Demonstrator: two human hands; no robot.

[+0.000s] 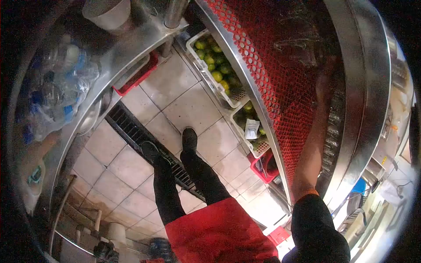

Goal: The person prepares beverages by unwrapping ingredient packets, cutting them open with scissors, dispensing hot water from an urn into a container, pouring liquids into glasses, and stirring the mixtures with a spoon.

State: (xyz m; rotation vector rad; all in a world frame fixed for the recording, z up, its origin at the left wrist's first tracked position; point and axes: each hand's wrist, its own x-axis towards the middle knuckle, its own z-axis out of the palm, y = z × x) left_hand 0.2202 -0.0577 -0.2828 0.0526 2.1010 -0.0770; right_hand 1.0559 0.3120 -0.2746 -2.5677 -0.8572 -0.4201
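Observation:
My right hand (323, 83) reaches over a red perforated mat (280, 101) that lines a metal-edged shelf. Its fingers fade into dark shadow, so I cannot make out whether they hold anything. Clear, glossy items that look like glasses (300, 37) are dimly visible on the mat beyond the hand. Along the outer side of my forearm runs a row of clear glass-like pieces (332, 136). An orange band circles my right wrist, below it a black sleeve. My left hand is outside the view.
White crates (237, 101) of green and yellow citrus fruit stand below the shelf, one with a paper label (251, 129). A red bin (265, 166) sits nearby. A floor drain grate (127, 125) crosses the tiles. Plastic bottles (61, 87) and a white bucket (107, 15) occupy the left counter.

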